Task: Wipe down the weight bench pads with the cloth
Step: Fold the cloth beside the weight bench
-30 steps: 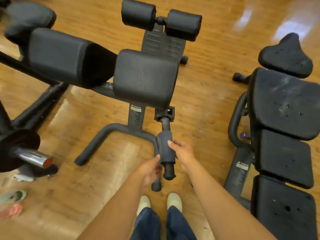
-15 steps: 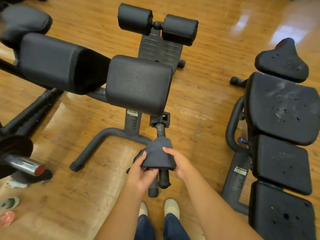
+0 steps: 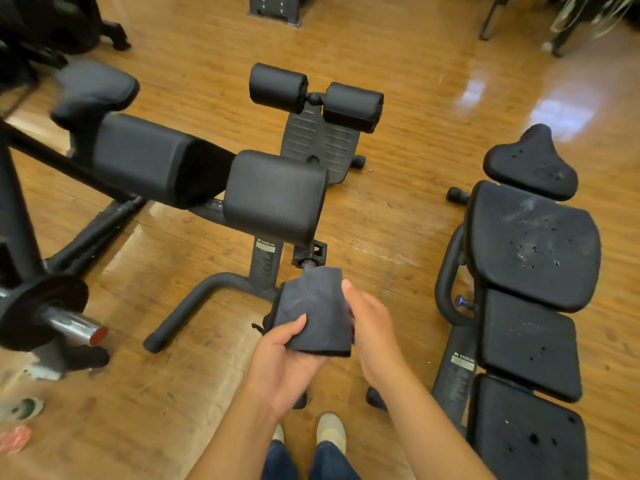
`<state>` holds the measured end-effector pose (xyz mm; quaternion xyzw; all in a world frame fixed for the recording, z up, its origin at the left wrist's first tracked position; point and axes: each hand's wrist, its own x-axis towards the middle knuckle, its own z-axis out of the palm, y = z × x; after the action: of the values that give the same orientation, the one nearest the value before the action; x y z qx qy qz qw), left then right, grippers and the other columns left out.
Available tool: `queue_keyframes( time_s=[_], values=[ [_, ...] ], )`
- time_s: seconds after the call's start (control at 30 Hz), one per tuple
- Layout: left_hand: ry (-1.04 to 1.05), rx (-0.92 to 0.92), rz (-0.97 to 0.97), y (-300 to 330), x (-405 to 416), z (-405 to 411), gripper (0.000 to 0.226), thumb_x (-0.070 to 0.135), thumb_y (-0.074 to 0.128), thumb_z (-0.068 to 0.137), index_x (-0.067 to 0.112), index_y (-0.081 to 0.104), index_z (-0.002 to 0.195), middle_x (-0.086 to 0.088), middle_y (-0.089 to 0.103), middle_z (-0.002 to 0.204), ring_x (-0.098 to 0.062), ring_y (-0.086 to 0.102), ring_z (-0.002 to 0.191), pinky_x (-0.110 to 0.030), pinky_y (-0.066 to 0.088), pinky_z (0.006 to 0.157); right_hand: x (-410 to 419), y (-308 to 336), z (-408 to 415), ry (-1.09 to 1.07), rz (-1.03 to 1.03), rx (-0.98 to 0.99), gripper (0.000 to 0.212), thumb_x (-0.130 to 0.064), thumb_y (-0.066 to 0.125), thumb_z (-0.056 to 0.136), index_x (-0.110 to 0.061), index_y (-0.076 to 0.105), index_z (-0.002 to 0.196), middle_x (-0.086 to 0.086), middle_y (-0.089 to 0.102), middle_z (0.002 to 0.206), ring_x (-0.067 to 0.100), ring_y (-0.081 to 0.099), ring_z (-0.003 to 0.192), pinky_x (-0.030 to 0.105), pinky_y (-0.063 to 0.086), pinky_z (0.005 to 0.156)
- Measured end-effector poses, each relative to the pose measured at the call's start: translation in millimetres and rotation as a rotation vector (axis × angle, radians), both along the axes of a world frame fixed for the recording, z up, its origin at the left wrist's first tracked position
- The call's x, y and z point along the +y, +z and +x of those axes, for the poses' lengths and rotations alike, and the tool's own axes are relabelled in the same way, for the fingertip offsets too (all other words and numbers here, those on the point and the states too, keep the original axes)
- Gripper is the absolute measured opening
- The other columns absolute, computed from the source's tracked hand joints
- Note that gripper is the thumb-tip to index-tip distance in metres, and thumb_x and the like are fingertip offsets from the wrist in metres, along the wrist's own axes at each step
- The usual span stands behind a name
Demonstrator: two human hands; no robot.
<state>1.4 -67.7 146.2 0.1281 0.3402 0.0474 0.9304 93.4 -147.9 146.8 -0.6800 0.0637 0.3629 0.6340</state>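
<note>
Cloth (image 3: 313, 306): one, dark.
Hands: two, left hand (image 3: 289, 358), right hand (image 3: 372, 327).
Roller pads (image 3: 278, 84): two, beyond the cloth.
Segmented bench (image 3: 530, 278): one, right of the cloth, four pads.
Barbell end (image 3: 74, 327): one, left of the cloth.

Ahead of my hands the hip pad (image 3: 275, 197) blocks the way, its handle post (image 3: 309, 258) just beyond my cloth (image 3: 313, 308). Bare wooden floor (image 3: 394, 216) runs between it and the bench (image 3: 530, 296) on my right.
</note>
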Motion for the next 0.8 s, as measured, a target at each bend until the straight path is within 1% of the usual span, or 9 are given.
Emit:
queue_keyframes(
  time_s=[0.1, 0.2, 0.3, 0.4, 0.5, 0.57, 0.6, 0.7, 0.8],
  values=[
    [0.025, 0.026, 0.039, 34, -24, -9, 0.039, 0.005, 0.049, 0.086, 0.0, 0.052, 0.126, -0.022, 0.062, 0.12, -0.033, 0.061, 0.109, -0.046, 0.049, 0.093, -13, 40, -12, 0.024, 0.105, 0.015, 0.018, -0.023, 0.062, 0.087, -0.008, 0.07, 0.091, 0.009, 0.074, 0.089, 0.023, 0.069, 0.083, 0.034, 0.053, 0.073],
    [0.057, 0.224, 0.293, 61, -46, -17, 0.036, 0.005, 0.058, 0.086, 0.004, 0.056, 0.122, -0.015, 0.068, 0.112, -0.028, 0.066, 0.101, -0.039, 0.056, 0.082, -25, 70, -20, 0.05, 0.106, -0.064, 0.008, -0.012, 0.063, 0.086, -0.009, 0.069, 0.091, 0.009, 0.073, 0.089, 0.022, 0.07, 0.081, 0.033, 0.055, 0.069],
    [0.054, 0.347, 0.489, 88, -61, -31, 0.032, 0.018, 0.065, 0.084, 0.008, 0.062, 0.114, -0.009, 0.072, 0.104, -0.025, 0.067, 0.098, -0.041, 0.052, 0.088, -40, 98, -24, 0.067, 0.14, -0.139, 0.011, -0.008, 0.061, 0.086, -0.013, 0.068, 0.092, 0.007, 0.073, 0.09, 0.024, 0.07, 0.084, 0.038, 0.057, 0.073],
    [-0.013, 0.282, 0.504, 112, -68, -46, 0.037, 0.038, 0.06, 0.083, 0.016, 0.063, 0.112, -0.003, 0.072, 0.104, -0.015, 0.067, 0.097, -0.035, 0.048, 0.094, -58, 122, -30, 0.113, 0.181, -0.214, 0.013, -0.008, 0.061, 0.086, -0.014, 0.067, 0.097, 0.005, 0.073, 0.092, 0.021, 0.07, 0.086, 0.034, 0.056, 0.068],
    [0.011, 0.12, 0.431, 125, -70, -63, 0.05, 0.047, 0.051, 0.082, 0.01, 0.063, 0.114, -0.009, 0.07, 0.109, -0.018, 0.067, 0.099, -0.033, 0.051, 0.09, -78, 138, -41, 0.148, 0.204, -0.26, 0.014, -0.009, 0.062, 0.086, -0.012, 0.067, 0.099, 0.004, 0.073, 0.091, 0.019, 0.07, 0.084, 0.03, 0.054, 0.065],
    [0.005, 0.06, 0.455, 130, -76, -79, 0.047, 0.047, 0.047, 0.086, 0.009, 0.067, 0.107, -0.011, 0.071, 0.105, -0.02, 0.068, 0.095, -0.031, 0.055, 0.079, -92, 146, -54, 0.194, 0.209, -0.289, 0.013, -0.009, 0.063, 0.085, -0.013, 0.068, 0.097, 0.003, 0.074, 0.089, 0.018, 0.07, 0.082, 0.028, 0.053, 0.064],
    [-0.018, 0.059, 0.496, 132, -80, -86, 0.045, 0.046, 0.046, 0.087, 0.012, 0.067, 0.106, -0.01, 0.071, 0.105, -0.02, 0.068, 0.096, -0.031, 0.056, 0.079, -99, 149, -61, 0.222, 0.206, -0.306, 0.012, -0.009, 0.064, 0.085, -0.014, 0.068, 0.094, 0.004, 0.074, 0.088, 0.019, 0.07, 0.082, 0.03, 0.054, 0.064],
    [-0.037, 0.074, 0.585, 136, -101, -108, 0.042, 0.037, 0.055, 0.084, 0.009, 0.064, 0.114, -0.013, 0.069, 0.11, -0.025, 0.066, 0.102, -0.037, 0.054, 0.085, -120, 152, -86, 0.288, 0.18, -0.33, 0.01, -0.008, 0.064, 0.084, -0.017, 0.069, 0.086, 0.005, 0.074, 0.084, 0.02, 0.069, 0.079, 0.035, 0.055, 0.07],
    [0.113, 0.197, 0.669, 144, -125, -123, 0.024, 0.018, 0.062, 0.086, 0.006, 0.066, 0.106, -0.012, 0.073, 0.097, -0.021, 0.07, 0.086, -0.029, 0.056, 0.065, -133, 153, -103, 0.326, 0.085, -0.441, 0.006, -0.014, 0.065, 0.084, -0.019, 0.067, 0.086, 0.001, 0.073, 0.083, 0.016, 0.069, 0.077, 0.033, 0.056, 0.068]
  ],
)
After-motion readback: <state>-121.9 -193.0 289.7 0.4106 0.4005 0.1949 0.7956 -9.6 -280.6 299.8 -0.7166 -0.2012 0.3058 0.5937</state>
